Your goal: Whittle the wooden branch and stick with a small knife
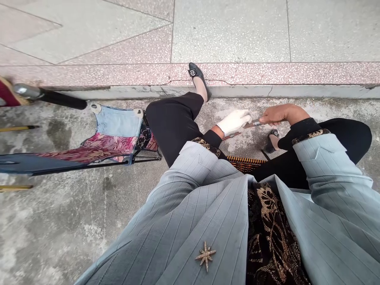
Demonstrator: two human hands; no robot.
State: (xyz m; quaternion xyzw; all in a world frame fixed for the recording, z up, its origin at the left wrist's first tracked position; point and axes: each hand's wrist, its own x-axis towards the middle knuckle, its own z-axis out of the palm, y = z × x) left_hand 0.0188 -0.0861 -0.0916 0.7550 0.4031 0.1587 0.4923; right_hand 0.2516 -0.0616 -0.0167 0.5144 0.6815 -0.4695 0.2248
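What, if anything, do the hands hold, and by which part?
The right hand grips a slim tool by the end beside its silvery band; whether the gloved left hand grips the other end is unclear.

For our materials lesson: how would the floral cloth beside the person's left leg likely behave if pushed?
The floral cloth probably gives softly, since it looks like fabric slung along a dark bar. It likely resists more at the edge beside that bar, which looks straight and rigid.
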